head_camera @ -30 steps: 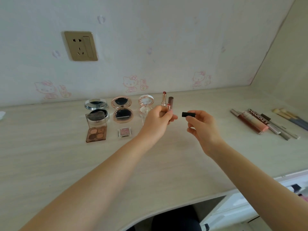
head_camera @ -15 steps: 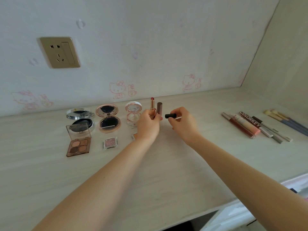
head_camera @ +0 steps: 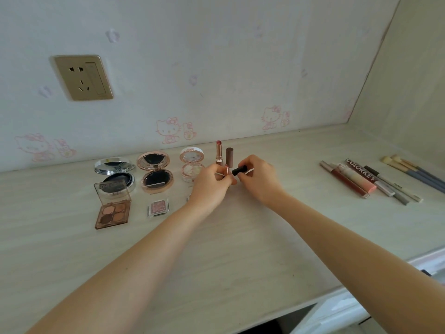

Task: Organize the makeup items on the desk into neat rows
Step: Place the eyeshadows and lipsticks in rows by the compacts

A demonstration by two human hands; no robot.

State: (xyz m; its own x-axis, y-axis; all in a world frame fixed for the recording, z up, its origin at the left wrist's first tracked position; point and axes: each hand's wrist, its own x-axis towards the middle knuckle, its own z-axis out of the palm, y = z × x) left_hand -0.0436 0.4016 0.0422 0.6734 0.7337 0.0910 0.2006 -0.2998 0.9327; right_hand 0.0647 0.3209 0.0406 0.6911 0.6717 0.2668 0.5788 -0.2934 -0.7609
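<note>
My left hand (head_camera: 212,183) grips a small pink lipstick (head_camera: 226,170), held upright low over the desk (head_camera: 240,237). My right hand (head_camera: 258,179) pinches a black cap (head_camera: 239,170) right beside it. Behind them stand an uncapped rose-gold lipstick (head_camera: 219,153) and a brown lipstick tube (head_camera: 229,155). Left of these lie three open compacts: silver (head_camera: 115,173), rose-gold (head_camera: 155,172), and pink (head_camera: 192,165). In front of them rest a brown eyeshadow palette (head_camera: 112,208) and a small pink glitter pan (head_camera: 158,207).
Lip gloss tubes and pencils (head_camera: 361,180) lie side by side at the right, with brushes (head_camera: 409,171) beyond them near the side wall. A wall socket (head_camera: 83,77) sits above the compacts. The desk's front edge curves at the lower right.
Both hands have moved forward and down toward the standing lipsticks, carrying the pink lipstick and black cap. The cap is now close beside the lipstick.
</note>
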